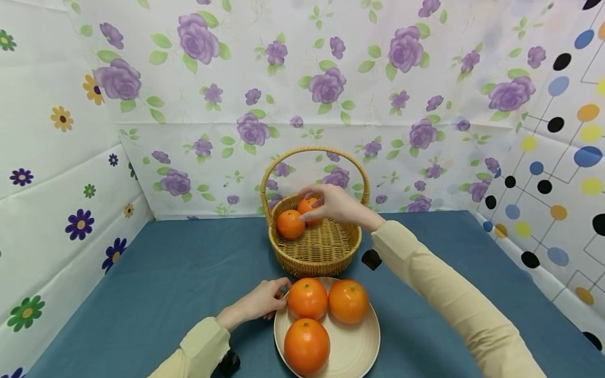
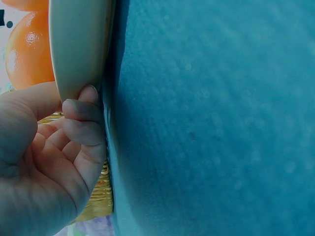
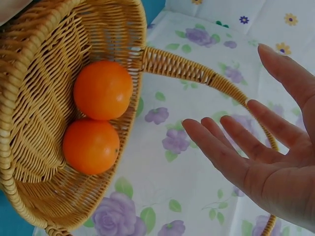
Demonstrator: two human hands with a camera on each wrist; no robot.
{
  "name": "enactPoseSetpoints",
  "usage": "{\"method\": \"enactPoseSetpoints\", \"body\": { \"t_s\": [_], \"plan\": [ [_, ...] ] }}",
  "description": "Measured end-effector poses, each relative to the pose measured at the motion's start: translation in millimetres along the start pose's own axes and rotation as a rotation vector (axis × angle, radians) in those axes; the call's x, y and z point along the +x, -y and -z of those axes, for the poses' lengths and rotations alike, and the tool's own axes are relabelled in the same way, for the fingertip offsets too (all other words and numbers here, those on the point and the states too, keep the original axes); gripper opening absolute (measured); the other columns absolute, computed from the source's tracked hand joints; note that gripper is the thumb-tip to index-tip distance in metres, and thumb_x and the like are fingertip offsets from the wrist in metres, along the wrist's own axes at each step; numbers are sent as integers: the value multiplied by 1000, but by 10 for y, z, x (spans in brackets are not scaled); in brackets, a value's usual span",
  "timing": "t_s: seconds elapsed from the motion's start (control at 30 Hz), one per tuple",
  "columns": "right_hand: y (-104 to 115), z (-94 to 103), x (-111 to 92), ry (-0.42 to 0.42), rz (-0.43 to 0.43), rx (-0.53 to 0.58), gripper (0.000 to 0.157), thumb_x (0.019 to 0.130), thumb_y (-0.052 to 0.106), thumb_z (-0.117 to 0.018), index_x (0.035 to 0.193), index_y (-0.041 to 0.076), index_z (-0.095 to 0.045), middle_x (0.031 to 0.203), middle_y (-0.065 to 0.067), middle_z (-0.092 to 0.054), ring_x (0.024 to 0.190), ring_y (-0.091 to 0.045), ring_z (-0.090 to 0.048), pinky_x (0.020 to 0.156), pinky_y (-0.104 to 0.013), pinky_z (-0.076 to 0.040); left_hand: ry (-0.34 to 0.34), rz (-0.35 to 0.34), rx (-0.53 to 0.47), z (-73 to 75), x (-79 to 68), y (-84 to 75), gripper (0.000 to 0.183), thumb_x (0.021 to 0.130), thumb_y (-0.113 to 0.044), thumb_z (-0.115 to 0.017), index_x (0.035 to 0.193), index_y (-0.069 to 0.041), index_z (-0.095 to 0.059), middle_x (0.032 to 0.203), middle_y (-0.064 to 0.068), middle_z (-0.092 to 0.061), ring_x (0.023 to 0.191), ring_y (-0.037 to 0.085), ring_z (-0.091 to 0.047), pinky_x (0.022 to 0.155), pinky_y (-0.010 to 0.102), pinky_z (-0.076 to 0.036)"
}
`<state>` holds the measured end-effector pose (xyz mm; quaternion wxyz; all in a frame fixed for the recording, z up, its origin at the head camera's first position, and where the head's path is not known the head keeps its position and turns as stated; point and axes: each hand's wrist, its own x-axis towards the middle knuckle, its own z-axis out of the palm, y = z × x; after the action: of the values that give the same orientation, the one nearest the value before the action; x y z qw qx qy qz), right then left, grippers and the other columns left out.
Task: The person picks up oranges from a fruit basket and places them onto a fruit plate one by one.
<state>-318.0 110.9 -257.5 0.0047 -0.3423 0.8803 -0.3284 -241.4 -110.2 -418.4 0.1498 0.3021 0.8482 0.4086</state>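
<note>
My left hand [image 1: 261, 301] pinches the left rim of a cream plate [image 1: 354, 346], thumb on top and curled fingers at its underside, as the left wrist view shows. Three oranges sit on that plate: one by the thumb [image 1: 308, 298], one at the back right [image 1: 348, 301] and one in front [image 1: 306, 346]. Behind it stands a wicker basket [image 1: 326, 244] with a tall arched handle. Two oranges [image 3: 103, 90] [image 3: 91, 146] lie side by side inside it. My right hand [image 1: 334, 203] hovers over the basket, its spread fingers holding nothing and apart from both oranges in the right wrist view.
A blue cloth [image 1: 203, 257] covers the table. Behind the basket rises a curtain [image 1: 189, 131] with purple roses, and patterned sheets stand at both sides. The basket's handle [image 1: 314, 148] arches close around my right hand. Plate and basket stand close together.
</note>
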Motion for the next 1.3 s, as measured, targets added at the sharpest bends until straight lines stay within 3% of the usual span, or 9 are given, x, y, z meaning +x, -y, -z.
{"method": "enactPoseSetpoints", "body": {
  "t_s": [0.5, 0.8, 1.3],
  "plan": [
    [-89, -84, 164, 22, -82, -23, 54, 76, 31, -73, 123, 15, -53, 115, -8, -55, 96, -22, -55, 78, -33, -45, 15, 29, -14, -7, 7, 19, 20, 84, 0, -52, 103, -6, -52, 50, 4, -48, 36, 12, -41, 35, 25, -36],
    [-119, -121, 281, 37, -99, -28, 63, 74, 33, -74, 128, 12, -50, 119, -10, -53, 109, -24, -47, 87, -39, -39, -6, -45, 19, -4, -9, 36, 20, 84, 0, -51, 103, -4, -51, 50, 0, -47, 35, 10, -42, 34, 25, -38],
    [-291, -284, 498, 72, -149, -75, 62, 74, 29, -75, 127, 8, -50, 119, -15, -51, 108, -27, -46, 86, -39, -39, -13, -33, 21, 0, -5, 37, 19, 86, -2, -52, 105, -6, -52, 50, 0, -48, 36, 12, -43, 35, 26, -39]
  ]
}}
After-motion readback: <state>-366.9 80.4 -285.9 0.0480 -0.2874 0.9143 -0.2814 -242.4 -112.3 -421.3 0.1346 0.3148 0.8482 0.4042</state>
